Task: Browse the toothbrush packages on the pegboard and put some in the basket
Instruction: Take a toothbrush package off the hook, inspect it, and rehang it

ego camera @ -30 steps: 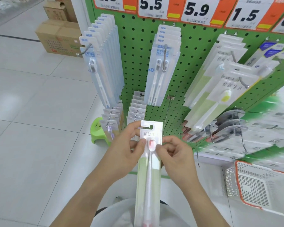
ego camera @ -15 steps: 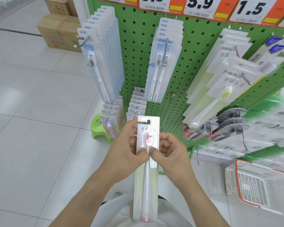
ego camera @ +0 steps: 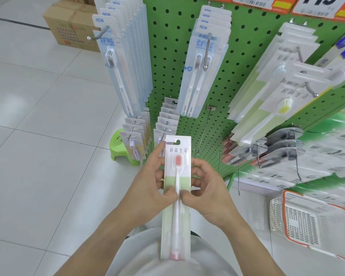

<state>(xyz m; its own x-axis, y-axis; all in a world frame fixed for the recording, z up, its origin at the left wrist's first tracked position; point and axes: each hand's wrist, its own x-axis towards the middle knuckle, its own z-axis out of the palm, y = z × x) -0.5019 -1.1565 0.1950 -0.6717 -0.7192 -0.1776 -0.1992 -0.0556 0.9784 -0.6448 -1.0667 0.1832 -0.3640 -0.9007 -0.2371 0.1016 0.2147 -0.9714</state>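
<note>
Hands, left (ego camera: 149, 182) and right (ego camera: 205, 188), fingers curled, each grip pinching the upright toothbrush package (ego camera: 176, 206) edges.

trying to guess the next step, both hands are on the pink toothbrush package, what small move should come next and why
Probably carry the pink toothbrush package right and down toward the white basket. Left hand and right hand both pinch it, off its hook, face up as if read, and the basket sits low at right.

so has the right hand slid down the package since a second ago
Yes. The right hand has slid down the package: its thumb was beside the brush head, and now it pinches the handle below.
</note>
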